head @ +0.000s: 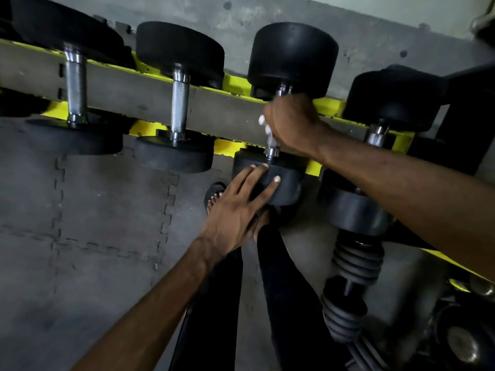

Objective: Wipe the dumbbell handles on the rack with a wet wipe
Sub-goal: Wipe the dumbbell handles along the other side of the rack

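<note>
Several black round-headed dumbbells lie across a yellow and grey rack (227, 108). My right hand (292, 124) is wrapped around the chrome handle (272, 151) of the third dumbbell (292, 57), with a bit of white wipe (270, 136) showing under its fingers. My left hand (241, 202) rests flat, fingers spread, on that dumbbell's near head (286, 186). Bare chrome handles show on the dumbbells to the left (75, 84) (180, 108) and on the one to the right (376, 136).
Grey interlocking floor mats (93, 223) lie below the rack. My legs in dark trousers and sandalled feet (214, 194) stand close to it. More dumbbells with ribbed heads (356, 266) sit on a lower tier at the right. A concrete wall (241, 14) is behind.
</note>
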Motion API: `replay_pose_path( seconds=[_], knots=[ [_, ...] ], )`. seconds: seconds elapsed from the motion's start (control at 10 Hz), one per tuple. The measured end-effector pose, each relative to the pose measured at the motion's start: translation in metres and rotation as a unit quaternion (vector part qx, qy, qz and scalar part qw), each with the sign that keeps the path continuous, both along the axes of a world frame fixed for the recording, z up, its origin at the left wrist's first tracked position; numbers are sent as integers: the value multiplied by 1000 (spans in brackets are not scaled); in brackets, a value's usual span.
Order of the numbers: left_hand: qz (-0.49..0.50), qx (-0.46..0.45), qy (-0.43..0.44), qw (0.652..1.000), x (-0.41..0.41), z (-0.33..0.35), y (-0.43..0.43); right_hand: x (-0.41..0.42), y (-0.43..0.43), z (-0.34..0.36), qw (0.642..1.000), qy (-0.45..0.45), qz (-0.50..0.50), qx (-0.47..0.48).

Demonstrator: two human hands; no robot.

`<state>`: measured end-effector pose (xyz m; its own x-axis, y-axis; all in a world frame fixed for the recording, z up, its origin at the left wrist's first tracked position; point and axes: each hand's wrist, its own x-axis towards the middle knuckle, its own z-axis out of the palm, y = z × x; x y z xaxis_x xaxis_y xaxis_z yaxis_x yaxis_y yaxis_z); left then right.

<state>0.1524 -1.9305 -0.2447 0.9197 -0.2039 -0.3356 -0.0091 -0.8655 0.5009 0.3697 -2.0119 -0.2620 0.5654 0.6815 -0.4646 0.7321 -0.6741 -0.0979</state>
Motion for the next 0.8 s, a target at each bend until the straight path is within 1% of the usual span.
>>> replay_pose_path(
  seconds=[0.1, 0.2, 0.3, 0.4, 0.5, 0.6, 0.7, 0.8],
  knots=[
    [0, -2, -4, 1000, 1, -2, 1, 9, 6, -4, 998, -3, -65, 4],
    [6, -15, -19, 1000, 1, -1, -1, -17, -6, -9, 996, 75, -52, 22],
    [1, -16, -19, 1000, 2, -2, 0, -34, -22, -11, 988, 106, -94, 60],
    [-5, -13, -14, 1000, 2, -2, 0, -41, -37, -13, 953, 140, -231, 137],
    [-5, -4, -21, 1000, 3, -1, -1, -53, -45, -18, 909, 139, -351, 178],
    [2, 0, -25, 1000, 3, 1, -2, -63, -46, -22, 838, 151, -479, 214],
    [9, -6, -31, 999, 2, 1, -2, -68, -44, -29, 772, 165, -566, 237],
    [14, -3, -30, 999, 2, 0, -1, -67, -40, -33, 747, 153, -607, 222]
  ],
)
